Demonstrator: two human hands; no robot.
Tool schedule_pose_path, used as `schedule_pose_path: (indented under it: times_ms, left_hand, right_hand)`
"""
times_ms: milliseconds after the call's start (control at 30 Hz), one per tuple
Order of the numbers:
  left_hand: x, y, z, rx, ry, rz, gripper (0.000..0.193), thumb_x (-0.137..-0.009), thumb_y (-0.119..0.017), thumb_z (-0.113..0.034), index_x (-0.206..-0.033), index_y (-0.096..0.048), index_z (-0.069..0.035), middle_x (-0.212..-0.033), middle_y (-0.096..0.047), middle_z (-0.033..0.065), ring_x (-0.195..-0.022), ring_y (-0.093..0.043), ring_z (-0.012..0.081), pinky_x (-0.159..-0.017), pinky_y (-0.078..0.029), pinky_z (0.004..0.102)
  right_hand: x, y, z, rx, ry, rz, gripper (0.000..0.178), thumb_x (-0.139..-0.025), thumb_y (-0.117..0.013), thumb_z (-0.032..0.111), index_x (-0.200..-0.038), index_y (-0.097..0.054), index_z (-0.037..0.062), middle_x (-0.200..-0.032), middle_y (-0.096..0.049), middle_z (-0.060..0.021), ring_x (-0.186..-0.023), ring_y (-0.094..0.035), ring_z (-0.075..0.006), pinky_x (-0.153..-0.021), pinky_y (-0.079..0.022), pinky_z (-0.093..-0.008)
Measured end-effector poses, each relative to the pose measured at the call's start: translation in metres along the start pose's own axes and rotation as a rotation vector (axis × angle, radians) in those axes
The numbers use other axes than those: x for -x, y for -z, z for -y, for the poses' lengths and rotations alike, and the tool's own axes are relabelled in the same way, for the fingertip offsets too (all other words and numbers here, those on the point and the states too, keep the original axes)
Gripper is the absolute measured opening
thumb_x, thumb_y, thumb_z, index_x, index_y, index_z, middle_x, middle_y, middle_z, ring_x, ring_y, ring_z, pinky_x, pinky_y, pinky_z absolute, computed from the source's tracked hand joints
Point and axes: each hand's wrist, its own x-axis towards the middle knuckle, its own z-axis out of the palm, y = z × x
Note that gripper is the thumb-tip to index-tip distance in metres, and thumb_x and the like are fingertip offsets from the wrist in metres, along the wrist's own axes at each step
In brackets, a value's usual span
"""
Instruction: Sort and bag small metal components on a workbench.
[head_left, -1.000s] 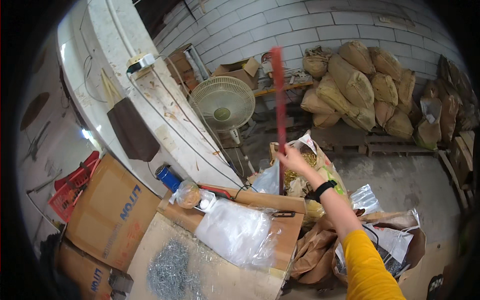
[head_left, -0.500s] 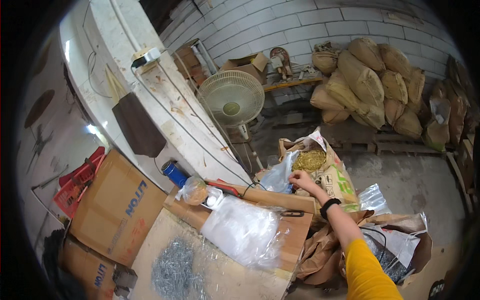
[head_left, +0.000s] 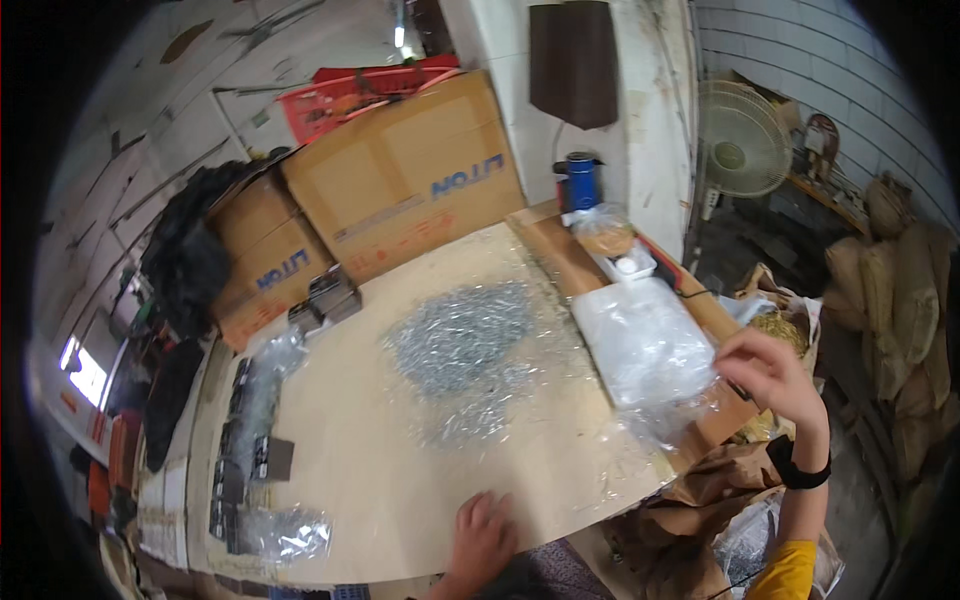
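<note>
My left hand (head_left: 483, 535) rests at the near edge of the pale tabletop (head_left: 340, 440), fingers loosely bent and apart, holding nothing visible. Farther off on the board lies a loose pile of small silver metal pieces (head_left: 460, 340), too fine to name. My right hand (head_left: 775, 378), with a black band on the wrist, hovers at the right side of a stack of clear plastic bags (head_left: 645, 340). Its fingers are drawn together; anything between them is too small to make out. Beyond this hand an open sack holds golden pieces (head_left: 778, 328).
Cardboard boxes (head_left: 410, 170) stand at the back, a red basket (head_left: 370, 95) behind them. Small dark boxes (head_left: 272, 458) line the left side. A blue can (head_left: 580, 180) is near the pillar. A fan (head_left: 740, 140) and filled sacks (head_left: 905, 300) are at right.
The view has swung left over the table. My right hand has moved from the sack of golden pieces to beside the clear bags. My left hand has come into view.
</note>
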Motion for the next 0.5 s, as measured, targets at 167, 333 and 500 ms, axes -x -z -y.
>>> schedule_pose_path:
  times_ms: [167, 333, 500]
  left_hand:
    - [-0.018, 0.066, 0.044, 0.001, -0.237, 0.376, 0.052, -0.083, -0.063, -0.038, -0.122, -0.054, -0.006, -0.12, -0.054, 0.0175, -0.112, -0.051, 0.0344, -0.096, -0.039, 0.0458]
    - [-0.087, 0.127, 0.085, -0.097, -0.124, 0.149, 0.051, -0.083, -0.064, -0.039, -0.119, -0.056, -0.003, -0.12, -0.057, 0.0169, -0.115, -0.051, 0.0328, -0.096, -0.04, 0.0432]
    - [-0.154, 0.082, 0.142, 0.116, -0.011, -0.138, 0.069, -0.073, -0.075, -0.026, -0.131, -0.044, -0.003, -0.136, -0.041, 0.0225, -0.126, -0.04, 0.0391, -0.104, -0.034, 0.0434]
  right_hand:
    - [-0.075, -0.074, 0.046, 0.309, 0.23, 0.785, 0.038, -0.084, -0.068, 0.028, -0.11, -0.06, 0.0016, -0.102, -0.064, -0.0125, -0.091, -0.061, -0.0267, -0.082, -0.048, -0.0352]
    - [-0.179, -0.162, 0.001, 0.618, 0.253, 0.612, 0.039, -0.077, -0.066, 0.019, -0.112, -0.06, 0.0044, -0.103, -0.065, -0.0185, -0.096, -0.062, -0.0333, -0.085, -0.048, -0.0405]
    - [-0.223, -0.236, -0.014, 0.957, -0.133, 0.686, 0.045, -0.07, -0.063, 0.007, -0.115, -0.056, 0.0051, -0.111, -0.062, -0.0176, -0.103, -0.059, -0.034, -0.089, -0.046, -0.0417]
